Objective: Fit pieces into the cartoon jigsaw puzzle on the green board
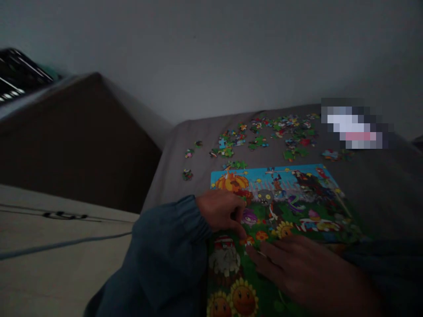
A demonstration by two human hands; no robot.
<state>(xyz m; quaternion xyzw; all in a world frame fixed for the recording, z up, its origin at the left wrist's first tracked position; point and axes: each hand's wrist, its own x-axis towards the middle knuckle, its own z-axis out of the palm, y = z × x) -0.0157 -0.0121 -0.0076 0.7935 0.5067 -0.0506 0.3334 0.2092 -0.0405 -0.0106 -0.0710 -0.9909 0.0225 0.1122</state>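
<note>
Together, left hand (223,211) and right hand (300,268) overlie the puzzle (272,211).

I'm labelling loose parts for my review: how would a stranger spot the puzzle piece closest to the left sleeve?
Start at the cartoon jigsaw on the grey cloth. Go left past its blue top corner to a small multicoloured puzzle piece lying alone. Unlike the two stray pieces beyond it, this one lies closest to the left sleeve.
</note>
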